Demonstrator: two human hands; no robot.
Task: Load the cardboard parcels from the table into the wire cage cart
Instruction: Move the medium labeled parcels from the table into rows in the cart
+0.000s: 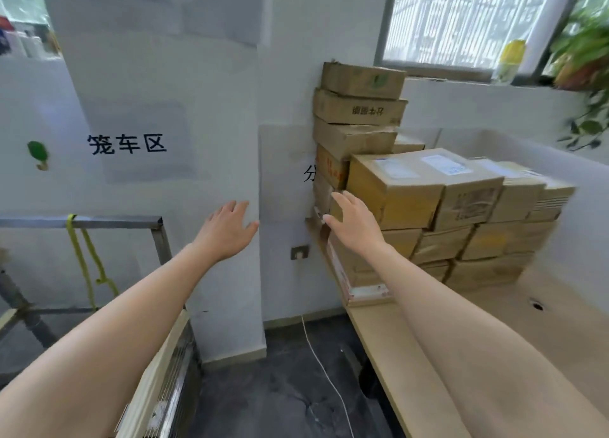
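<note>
Mostly the cardboard parcels (438, 240) are plain brown cartons, creased and taped, piled several layers high on the pale wooden counter (412, 355) at the right, against the white wall. A taller column (359, 108) of them rises at the wall corner, its boxes sitting slightly askew. The large carton (395, 190) nearest the person lies on top of the lower pile and carries two white shipping labels on its lid (their print is too blurred to read). One carton in the column bears dark Chinese characters that cannot be made out, and another lower down shows red print.

On the wall to the left a paper sign (127, 144) reads "笼车区", and beside the column a partly hidden character looks like "分".

The wire cage cart (115, 222) stands at the lower left, well apart from the parcels, with a yellow-green cord (79, 250) tied over its top rail.

Both arms reach forward. The left hand (227, 230) is spread flat in the air before the wall, holding nothing. The right hand (352, 220) is also spread, its fingers straight at the left face of the large carton; whether they touch it cannot be told.
</note>
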